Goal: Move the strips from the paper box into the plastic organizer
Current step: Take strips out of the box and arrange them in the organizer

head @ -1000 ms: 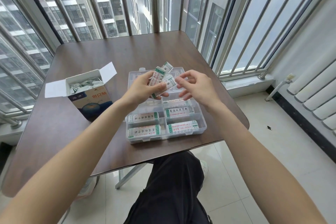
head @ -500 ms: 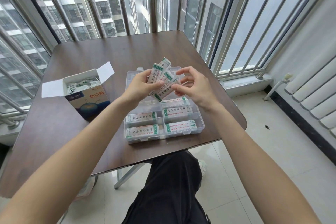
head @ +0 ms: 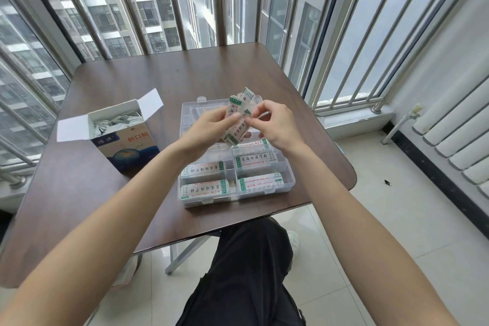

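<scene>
The strips (head: 239, 124) are white with green end bands and dark print. The plastic organizer (head: 289, 180) is clear. Left of the organizer, the paper box (head: 132, 151) is blue with white flaps, orange lettering and what looks like 1 dark round fruit. The table (head: 158, 79) is dark brown.

Far organizer (head: 191, 114) compartments' contents behind hands; strip (head: 239, 127) print unreadable.

both hands raised together, left (head: 209, 127) gripping, right (head: 275, 124) pinching.
</scene>
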A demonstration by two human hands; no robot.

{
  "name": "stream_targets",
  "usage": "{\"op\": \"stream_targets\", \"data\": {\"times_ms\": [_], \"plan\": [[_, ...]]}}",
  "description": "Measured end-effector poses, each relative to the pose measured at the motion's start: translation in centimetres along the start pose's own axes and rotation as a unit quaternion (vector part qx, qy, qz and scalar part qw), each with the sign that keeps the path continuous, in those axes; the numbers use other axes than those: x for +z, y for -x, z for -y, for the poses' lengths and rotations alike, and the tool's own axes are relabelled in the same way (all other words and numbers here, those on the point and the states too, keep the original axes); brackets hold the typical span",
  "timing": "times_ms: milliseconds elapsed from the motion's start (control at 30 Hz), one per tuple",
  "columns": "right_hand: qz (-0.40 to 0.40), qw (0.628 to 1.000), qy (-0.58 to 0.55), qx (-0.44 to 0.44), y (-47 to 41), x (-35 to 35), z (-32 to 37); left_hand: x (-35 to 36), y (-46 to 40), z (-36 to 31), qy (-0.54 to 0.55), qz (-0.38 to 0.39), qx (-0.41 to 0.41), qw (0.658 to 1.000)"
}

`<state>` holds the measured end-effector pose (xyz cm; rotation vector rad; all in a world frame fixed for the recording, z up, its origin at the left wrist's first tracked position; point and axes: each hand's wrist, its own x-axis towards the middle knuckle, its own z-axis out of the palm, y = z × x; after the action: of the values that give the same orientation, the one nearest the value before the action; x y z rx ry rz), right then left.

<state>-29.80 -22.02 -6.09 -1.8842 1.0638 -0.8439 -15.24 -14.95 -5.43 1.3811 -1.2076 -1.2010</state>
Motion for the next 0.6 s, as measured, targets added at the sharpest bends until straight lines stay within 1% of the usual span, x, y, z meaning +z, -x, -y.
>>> {"op": "stream_targets", "data": {"times_ms": [67, 133, 233, 300, 400, 500, 600], "plan": [[-0.009, 1.000, 0.014, -0.020, 0.01, 0.00, -0.30, -0.06, 0.05, -0.05, 0.022, -0.004, -0.016, 1.000], [0.001, 0.999, 0.016, -0.048, 0.12, -0.21, -0.37, -0.35, 0.01, 0.07, 0.000, -0.018, -0.013, 1.000], [0.030, 0.996, 0.017, -0.078, 0.29, -0.54, -0.47, -0.75, -0.20, 0.17, -0.014, -0.072, -0.001, 0.997], [0.032, 0.996, 0.013, -0.088, 0.44, -0.58, -0.41, -0.79, -0.36, 0.11, -0.012, -0.097, 0.008, 0.995], [0.009, 0.995, 0.018, -0.099, 0.63, -0.35, -0.06, -0.29, -0.43, -0.13, -0.023, -0.103, 0.021, 0.994], [-0.016, 0.996, 0.014, -0.090, 0.53, -0.07, 0.26, 0.04, -0.49, -0.28, -0.031, -0.106, 0.025, 0.994], [-0.030, 0.996, 0.020, -0.081, 0.35, 0.02, 0.29, -0.22, -0.45, -0.24, -0.026, -0.088, 0.019, 0.996]]}}
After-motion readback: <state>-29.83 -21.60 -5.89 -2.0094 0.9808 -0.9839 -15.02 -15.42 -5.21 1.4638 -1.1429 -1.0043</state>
